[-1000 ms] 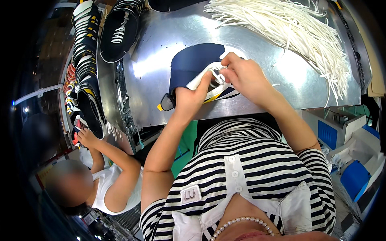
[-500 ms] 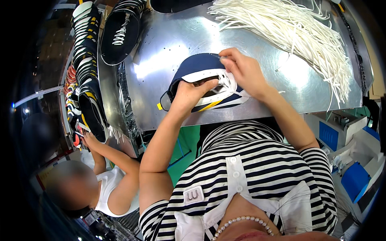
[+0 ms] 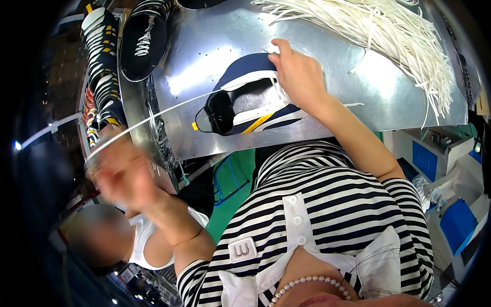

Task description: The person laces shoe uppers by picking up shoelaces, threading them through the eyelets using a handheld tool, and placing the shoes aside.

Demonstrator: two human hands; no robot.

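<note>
A navy shoe upper [image 3: 247, 65] with white eyelet edging and yellow and white side stripes lies on the metal table [image 3: 204, 38]. From its opening a white shoelace [image 3: 169, 109] runs taut to the lower left. The lace's far end is at my left hand [image 3: 125, 174], raised beyond the table's left side, smeared by motion but closed around it. My right hand [image 3: 302, 79] bends over the right part of the upper, thumb and fingers closed against it. A thin dark tip shows beside those fingers; what it belongs to is hidden.
Loose white laces [image 3: 383, 46] lie in a big bundle at the far right. Several nested shoe uppers [image 3: 102, 56] form a row at the left, beside a black laced upper [image 3: 140, 48]. A co-worker in a white top [image 3: 148, 243] is at the lower left, behind my left arm.
My left hand has left the upper's opening and swung out to the left, drawing the lace straight. My right hand stays at the upper, turned further over it.
</note>
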